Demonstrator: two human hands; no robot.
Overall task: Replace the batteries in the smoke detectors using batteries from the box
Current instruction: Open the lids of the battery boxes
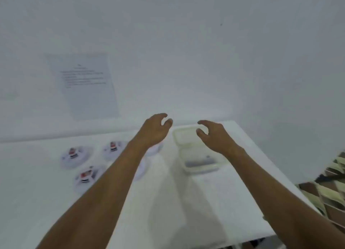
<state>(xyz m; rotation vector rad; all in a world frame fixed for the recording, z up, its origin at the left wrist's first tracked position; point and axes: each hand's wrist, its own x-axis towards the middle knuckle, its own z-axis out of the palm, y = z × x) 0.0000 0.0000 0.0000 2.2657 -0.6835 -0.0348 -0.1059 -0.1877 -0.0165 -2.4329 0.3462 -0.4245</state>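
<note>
Head view, blurred: left hand (155, 131) up above the table (168, 202), fingers loosely curled, gripping nothing; right hand (212, 134) likewise relaxed and bare, hovering over the clear plastic box (197, 161), not touching it as far as can be told. Box lid (184, 136) flipped back toward the wall, dark batteries (197, 162) lying inside. Left of the box, smoke detectors on the tabletop, three plainly showing (76, 156) (113, 148) (87, 176), others hidden behind the left forearm. Printed sheet (84, 86) on the wall behind
</note>
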